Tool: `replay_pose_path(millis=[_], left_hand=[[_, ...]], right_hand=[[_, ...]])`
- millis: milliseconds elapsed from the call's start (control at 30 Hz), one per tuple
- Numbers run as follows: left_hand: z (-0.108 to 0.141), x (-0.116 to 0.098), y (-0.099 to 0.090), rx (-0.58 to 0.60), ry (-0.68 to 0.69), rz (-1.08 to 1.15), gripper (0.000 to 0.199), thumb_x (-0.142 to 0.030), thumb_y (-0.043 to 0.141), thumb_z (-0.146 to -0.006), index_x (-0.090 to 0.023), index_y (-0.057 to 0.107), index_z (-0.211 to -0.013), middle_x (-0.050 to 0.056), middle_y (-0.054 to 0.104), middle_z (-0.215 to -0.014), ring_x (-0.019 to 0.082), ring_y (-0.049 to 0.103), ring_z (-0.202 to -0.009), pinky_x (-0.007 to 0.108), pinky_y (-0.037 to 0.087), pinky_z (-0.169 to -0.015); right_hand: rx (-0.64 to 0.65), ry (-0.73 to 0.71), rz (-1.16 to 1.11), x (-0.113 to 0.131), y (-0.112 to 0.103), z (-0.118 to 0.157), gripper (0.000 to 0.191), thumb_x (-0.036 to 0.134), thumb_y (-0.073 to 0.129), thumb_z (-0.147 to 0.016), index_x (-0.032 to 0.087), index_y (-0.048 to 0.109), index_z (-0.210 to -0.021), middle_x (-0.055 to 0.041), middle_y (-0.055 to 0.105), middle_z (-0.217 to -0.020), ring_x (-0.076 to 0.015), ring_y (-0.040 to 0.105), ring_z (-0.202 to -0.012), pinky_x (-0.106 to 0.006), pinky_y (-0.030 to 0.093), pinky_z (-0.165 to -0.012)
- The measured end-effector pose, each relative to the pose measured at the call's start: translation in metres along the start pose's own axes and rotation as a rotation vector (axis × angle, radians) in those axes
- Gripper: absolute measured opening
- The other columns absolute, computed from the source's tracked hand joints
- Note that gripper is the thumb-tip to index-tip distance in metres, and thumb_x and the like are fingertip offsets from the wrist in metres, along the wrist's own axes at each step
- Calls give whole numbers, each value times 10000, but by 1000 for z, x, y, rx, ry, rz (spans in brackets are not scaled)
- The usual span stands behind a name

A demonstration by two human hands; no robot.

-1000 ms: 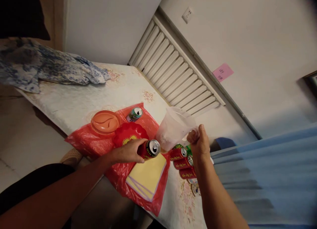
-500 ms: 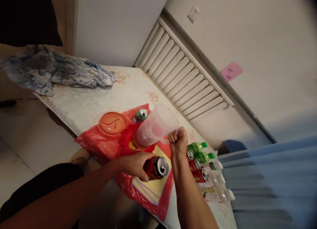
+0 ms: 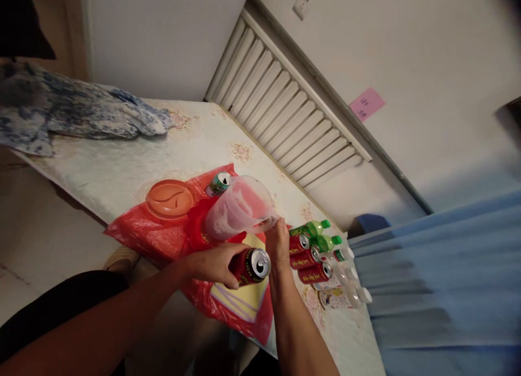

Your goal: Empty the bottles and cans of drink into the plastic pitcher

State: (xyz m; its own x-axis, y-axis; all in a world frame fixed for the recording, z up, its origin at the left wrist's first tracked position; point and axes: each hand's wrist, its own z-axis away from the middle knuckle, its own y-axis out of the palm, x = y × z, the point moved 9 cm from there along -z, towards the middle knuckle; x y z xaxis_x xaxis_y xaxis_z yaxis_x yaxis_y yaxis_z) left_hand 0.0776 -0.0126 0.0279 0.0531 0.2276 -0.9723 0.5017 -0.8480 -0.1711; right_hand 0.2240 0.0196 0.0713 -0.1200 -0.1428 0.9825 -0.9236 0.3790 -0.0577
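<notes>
My left hand [image 3: 215, 263] is wrapped round a red and black can [image 3: 249, 266] with a silver top, held above a yellow cloth [image 3: 240, 300]. The fingers of my right hand [image 3: 279, 240] are closed on the handle of a translucent pitcher [image 3: 240, 208]. The pitcher stands tilted to the right over the red plastic bag [image 3: 142, 229], its open top showing. Behind it to the left are a small green can [image 3: 218, 184] and an orange lid [image 3: 171, 198], both on the bag.
Right of my right hand stand several red cans [image 3: 315, 273], green bottles [image 3: 311, 228] and clear bottles [image 3: 342, 297]. A patterned cloth [image 3: 101, 113] covers the table's [image 3: 195, 142] far left end. A radiator [image 3: 285, 99] runs along the back; a blue curtain [image 3: 439, 278] hangs right.
The view has shifted, so most things sit further left. The pitcher has turned in my right hand, and its opening faces me more. My left hand still holds the can.
</notes>
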Motion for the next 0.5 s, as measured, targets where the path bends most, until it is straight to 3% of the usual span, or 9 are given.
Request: replay_pose_path(millis=[133, 200, 367, 500], left_hand=[[-5, 1, 4, -6, -18, 25, 699, -166, 754, -552, -206, 600, -1233, 38, 676, -1185, 286, 628, -1079, 334, 492, -926], [-7, 3, 5, -10, -26, 44, 704, -159, 749, -548, -189, 599, -1236, 45, 677, -1193, 293, 622, -1098, 350, 487, -947], [-15, 10, 12, -19, -33, 106, 745, -144, 729, -551, -186, 577, -1279, 49, 670, -1216, 296, 609, -1133, 356, 489, -957], [-22, 13, 20, -8, -29, 155, 766, -129, 693, -569, -197, 549, -1318, 46, 666, -1230, 291, 612, -1133, 363, 498, -958]], right_hand=[[-227, 61, -141, -16, -57, 34, 535, 545, 763, -724, 196, 613, -1100, -73, 712, -1013, -193, 676, -894, -329, 513, -813], [-211, 100, -144, -27, -70, 58, 557, 514, 792, -713, 184, 622, -1128, -94, 723, -1012, -212, 690, -888, -356, 520, -819], [-8, 122, -93, -38, -59, 112, 559, 414, 833, -691, 199, 658, -1176, -101, 726, -1112, -260, 676, -1038, -399, 520, -921], [54, 122, 57, -31, -40, 126, 651, 324, 832, -662, 224, 622, -1270, -68, 700, -1200, -260, 682, -1023, -376, 555, -888]])
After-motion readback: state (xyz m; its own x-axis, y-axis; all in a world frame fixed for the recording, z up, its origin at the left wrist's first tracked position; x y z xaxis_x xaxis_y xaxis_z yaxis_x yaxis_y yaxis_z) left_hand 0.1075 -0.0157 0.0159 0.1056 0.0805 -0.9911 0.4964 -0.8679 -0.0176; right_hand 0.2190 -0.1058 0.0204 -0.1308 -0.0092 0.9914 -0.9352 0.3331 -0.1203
